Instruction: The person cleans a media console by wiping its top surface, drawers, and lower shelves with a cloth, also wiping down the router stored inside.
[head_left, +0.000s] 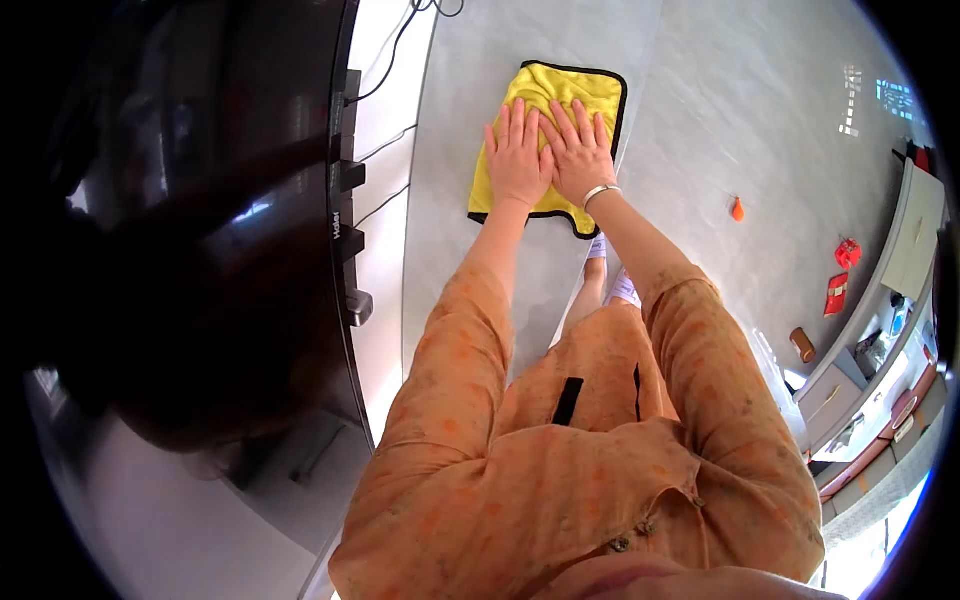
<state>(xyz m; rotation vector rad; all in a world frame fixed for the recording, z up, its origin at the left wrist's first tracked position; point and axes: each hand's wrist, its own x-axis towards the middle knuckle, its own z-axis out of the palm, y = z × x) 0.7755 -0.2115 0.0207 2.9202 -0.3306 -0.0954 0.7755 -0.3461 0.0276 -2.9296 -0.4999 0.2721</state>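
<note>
- Left of the grip, a black television (200,250) is showing "Haier" in pale letters (337,225) on its frame, the word running sideways.
- Below the grip, lilac slippers (625,288) are carrying dark markings too small to read.
- Between the television and the grip, thin black cables (385,70) are trailing along a white wall (385,235).
- Right of the grip, past the worktop's edge, a small orange object (738,209) is lying on the grey floor (740,110); farther right, two red items (848,253) and a brown cylinder (803,345) are lying near a pale curved cabinet (915,225).
- Directly under the grip, a yellow cloth (605,205) with black edging is lying spread on the grey worktop (450,200), its near right corner reaching the edge beside the slippers.
- On that cloth, the left grip (517,165) and the right grip (580,165), wearing a bracelet (601,191), are resting flat and unclenched, fingers spreading, side by side, touching the fabric and grasping nothing.
</note>
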